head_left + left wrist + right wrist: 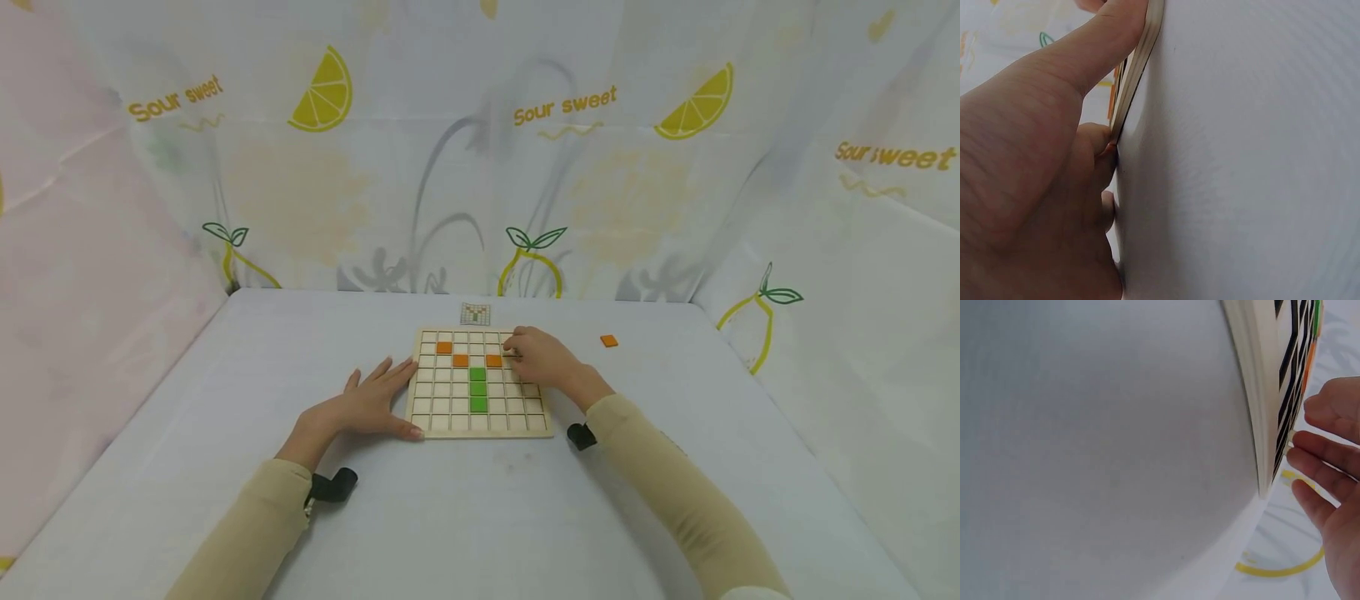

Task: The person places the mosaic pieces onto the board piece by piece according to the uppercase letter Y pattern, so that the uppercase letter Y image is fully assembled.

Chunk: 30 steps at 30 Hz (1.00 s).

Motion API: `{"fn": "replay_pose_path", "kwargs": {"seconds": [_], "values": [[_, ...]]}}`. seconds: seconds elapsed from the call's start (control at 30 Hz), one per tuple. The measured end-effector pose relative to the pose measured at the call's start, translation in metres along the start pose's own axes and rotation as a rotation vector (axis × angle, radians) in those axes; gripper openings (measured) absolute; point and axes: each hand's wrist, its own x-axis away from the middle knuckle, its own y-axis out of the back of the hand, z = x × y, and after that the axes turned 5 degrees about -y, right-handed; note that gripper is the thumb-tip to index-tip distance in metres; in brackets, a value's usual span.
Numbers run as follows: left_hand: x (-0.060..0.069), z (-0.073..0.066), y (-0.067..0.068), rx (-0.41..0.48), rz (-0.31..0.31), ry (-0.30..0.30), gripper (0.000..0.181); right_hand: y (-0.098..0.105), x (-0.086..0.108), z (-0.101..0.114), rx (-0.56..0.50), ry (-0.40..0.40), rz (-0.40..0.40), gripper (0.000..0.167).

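A square wooden grid board (480, 433) lies on the table, its cells filled mostly with white tiles. Three orange tiles (461, 360) and three green tiles (477, 389) form part of a Y shape on it. My left hand (367, 406) is spread along the board's left side, fingers straight, with the thumb on the near left corner. Over the upper right cells, my right hand (546, 358) pinches a small white tile (508, 352) at its fingertips. In the right wrist view, pale edges of that tile (1292, 436) show by the fingers, mostly hidden.
One loose orange tile (609, 341) lies on the table right of the board. Behind the board is a small pattern card (476, 314) with a coloured Y design. Printed cloth walls (480, 167) enclose the white table (480, 517) at the back and sides.
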Motion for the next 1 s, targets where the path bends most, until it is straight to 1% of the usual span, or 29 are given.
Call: {"fn": "replay_pose_path", "kwargs": {"seconds": [0.1,0.2,0.33,0.47,0.53,0.67,0.9,1.0], "values": [[0.000,0.000,0.000,-0.005,0.006,0.001,0.122,0.002,0.003,-0.005,0.002,0.016,-0.017,0.026],[0.001,-0.001,0.001,0.001,0.003,-0.008,0.122,0.004,0.005,-0.009,-0.002,0.015,-0.026,0.025],[0.002,-0.002,0.001,0.002,0.002,-0.010,0.121,0.006,0.006,-0.014,-0.011,-0.014,-0.013,0.025],[0.001,-0.002,0.001,-0.002,0.003,-0.009,0.121,0.007,0.007,-0.019,0.017,-0.043,0.009,0.025],[0.000,-0.001,0.000,-0.004,0.002,-0.013,0.121,0.008,0.007,-0.022,0.043,-0.047,0.016,0.025],[-0.001,-0.001,0.000,-0.016,0.009,-0.001,0.121,0.010,0.010,-0.027,0.069,-0.058,0.017,0.024],[0.000,-0.002,0.001,-0.007,0.008,0.001,0.121,0.014,0.015,-0.030,0.095,-0.029,-0.001,0.021],[-0.001,0.000,0.000,-0.006,0.008,0.004,0.121,0.012,0.016,-0.034,0.096,-0.043,-0.005,0.023]]}}
